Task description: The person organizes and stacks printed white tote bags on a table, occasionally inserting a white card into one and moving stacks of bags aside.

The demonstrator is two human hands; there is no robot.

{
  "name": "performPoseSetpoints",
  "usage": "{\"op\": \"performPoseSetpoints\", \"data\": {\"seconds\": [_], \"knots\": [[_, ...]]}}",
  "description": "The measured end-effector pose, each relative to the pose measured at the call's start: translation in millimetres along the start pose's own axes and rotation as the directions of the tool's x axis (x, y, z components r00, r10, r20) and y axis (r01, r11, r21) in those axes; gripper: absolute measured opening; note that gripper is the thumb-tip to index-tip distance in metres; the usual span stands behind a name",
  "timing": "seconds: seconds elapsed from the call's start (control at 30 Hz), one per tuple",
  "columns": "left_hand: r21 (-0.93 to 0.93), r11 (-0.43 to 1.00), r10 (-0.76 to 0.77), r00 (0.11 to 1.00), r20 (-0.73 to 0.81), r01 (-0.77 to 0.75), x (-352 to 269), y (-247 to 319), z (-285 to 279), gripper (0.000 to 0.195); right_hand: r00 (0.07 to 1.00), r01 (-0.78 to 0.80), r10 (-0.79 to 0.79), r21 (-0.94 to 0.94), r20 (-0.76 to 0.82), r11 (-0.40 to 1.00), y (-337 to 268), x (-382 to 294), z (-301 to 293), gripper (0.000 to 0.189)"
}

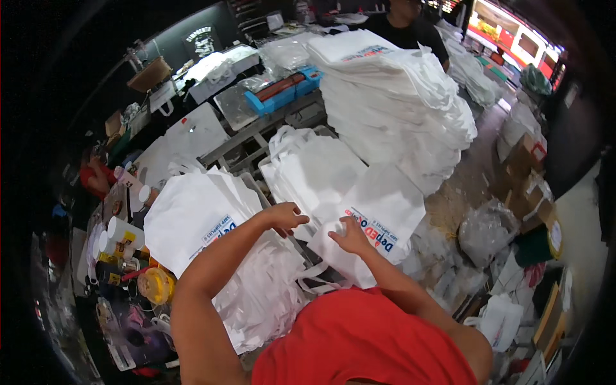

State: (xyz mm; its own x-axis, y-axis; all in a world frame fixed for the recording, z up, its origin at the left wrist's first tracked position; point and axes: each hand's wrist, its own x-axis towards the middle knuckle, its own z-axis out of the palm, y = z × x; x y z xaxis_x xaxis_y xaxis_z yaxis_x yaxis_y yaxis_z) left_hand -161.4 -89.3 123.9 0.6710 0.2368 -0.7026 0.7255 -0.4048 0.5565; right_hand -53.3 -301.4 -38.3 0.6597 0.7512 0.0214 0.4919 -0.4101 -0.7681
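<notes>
My left hand [287, 218] hovers over the gap between two piles of bags, its fingers apart and nothing seen in them. Against a white fabric bag with blue and red print [402, 207] rests my right hand [355, 237], thumb and forefinger spread; its other fingers are hidden. That bag lies angled over a pile of white bags [320, 163], whose looped handles bunch at the far end. Left of my left arm is another pile of printed white bags [192, 207]. Loose white handles [317, 276] hang near my waist.
A tall stack of white bags [385, 106] rises ahead, by a blue device [284, 90] on a metal frame. Tubs [126, 232] and a yellow-lidded container [156, 285] stand at left. A person [409, 29] is behind the stack. Plastic bags [488, 231] and cardboard boxes [522, 156] crowd the right.
</notes>
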Motion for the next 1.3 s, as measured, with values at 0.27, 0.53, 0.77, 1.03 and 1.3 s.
{"op": "performPoseSetpoints", "data": {"seconds": [0.27, 0.53, 0.77, 1.03, 1.3], "knots": [[0.437, 0.861, 0.312, 0.949, -0.047, -0.261, 18, 20, -13, 0.058, 0.978, 0.019, 0.088, -0.497, 0.191, 0.868, 9, -32, 24, 0.108], [-0.166, 0.982, 0.091, 0.996, 0.022, -0.086, 30, 31, -14, 0.081, 0.991, 0.008, -0.044, -0.269, -0.129, 0.963, -23, -37, -11, 0.053], [-0.688, 0.715, 0.300, 0.943, 0.148, -0.120, 42, 24, -23, 0.095, 0.650, 0.758, -0.760, -0.080, 0.015, 0.647, -108, -56, -84, 0.059], [-0.888, 0.417, 0.481, 0.876, 0.036, -0.193, -51, 19, -52, 0.109, 0.548, 0.737, -0.763, 0.232, 0.343, 0.634, -149, -50, -123, 0.057], [-0.523, 0.804, 0.345, 0.938, 0.023, -0.283, -95, 49, -34, 0.071, 0.480, 0.700, -0.786, 0.370, 0.390, 0.611, -168, -40, -134, 0.041]]}}
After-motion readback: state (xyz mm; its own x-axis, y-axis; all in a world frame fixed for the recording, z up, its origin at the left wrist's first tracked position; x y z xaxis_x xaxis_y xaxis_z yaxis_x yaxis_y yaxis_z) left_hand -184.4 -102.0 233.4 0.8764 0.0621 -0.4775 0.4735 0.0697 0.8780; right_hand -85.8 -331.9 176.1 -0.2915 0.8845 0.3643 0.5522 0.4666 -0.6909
